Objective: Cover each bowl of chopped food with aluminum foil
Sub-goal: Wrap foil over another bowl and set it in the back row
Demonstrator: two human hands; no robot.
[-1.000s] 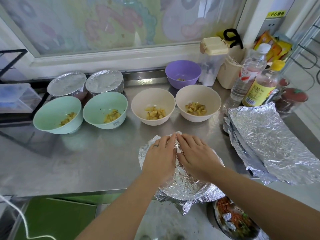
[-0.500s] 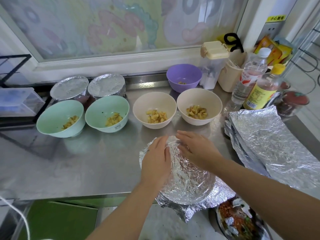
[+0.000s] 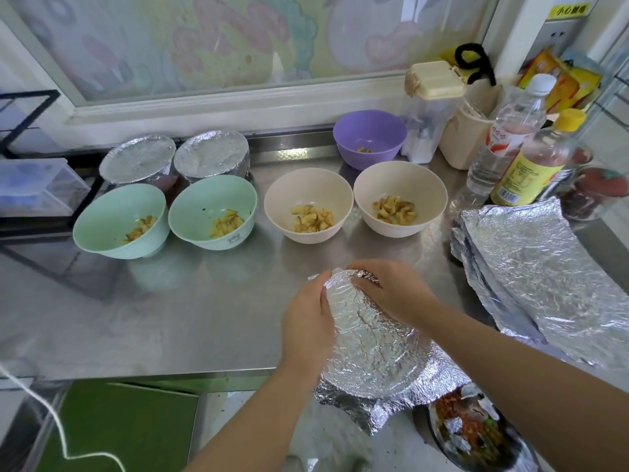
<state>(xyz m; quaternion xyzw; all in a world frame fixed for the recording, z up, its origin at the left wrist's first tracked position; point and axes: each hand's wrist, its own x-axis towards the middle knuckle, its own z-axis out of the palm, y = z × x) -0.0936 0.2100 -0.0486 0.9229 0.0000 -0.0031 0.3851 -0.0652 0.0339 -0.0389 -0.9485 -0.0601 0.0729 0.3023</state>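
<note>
The foil (image 3: 374,338) hides its bowl entirely; 2 covered bowls (image 3: 138,158) conceal their contents; the bottom edge crops a dish (image 3: 476,434)

Left hand (image 3: 306,321) and right hand (image 3: 394,291) are bare; bare forearms enter at 6 and 4 o'clock.

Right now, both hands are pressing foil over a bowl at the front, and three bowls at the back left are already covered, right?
Not quite. The head view shows only two covered at the back left: the left covered bowl and the right covered bowl. The rest holds: the left hand and right hand are pressing foil down at the front.
</note>
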